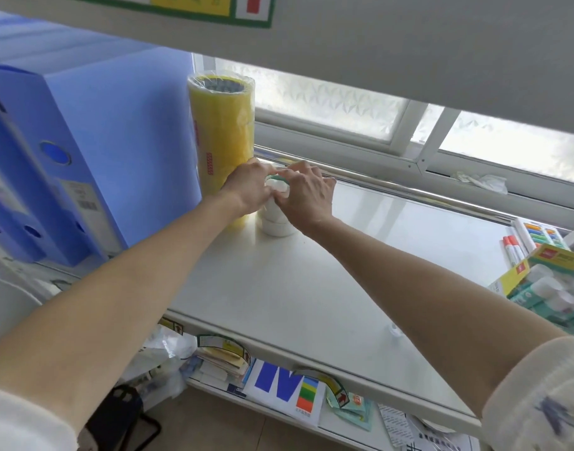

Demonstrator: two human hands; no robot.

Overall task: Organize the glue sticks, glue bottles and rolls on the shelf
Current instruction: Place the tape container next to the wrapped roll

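- Nearest, below the white shelf [311, 288], a lower board holds loose papers and a printed sheet with blue letters [280, 390].
- At the shelf's right end sits a box of glue bottles [552, 294] with white caps, and just behind it two glue sticks [513, 250] with orange caps lie beside a pack of coloured markers [543, 234].
- Toward the shelf's back left, a stack of white rolls [277, 222] stands on the surface.
- The left hand [248, 187] reaches in from the left with fingers curled round the top of that stack.
- The right hand [307, 196] comes from the right, its fingers curled on the topmost roll with a green edge [276, 182], so both hands grasp it together.
- Just left of the stack, touching the left hand, a tall wrapped column of yellow tape rolls [222, 141] stands upright.
- Further left on the shelf stand blue file boxes [84, 141].
- Behind the shelf runs a frosted window [328, 96].
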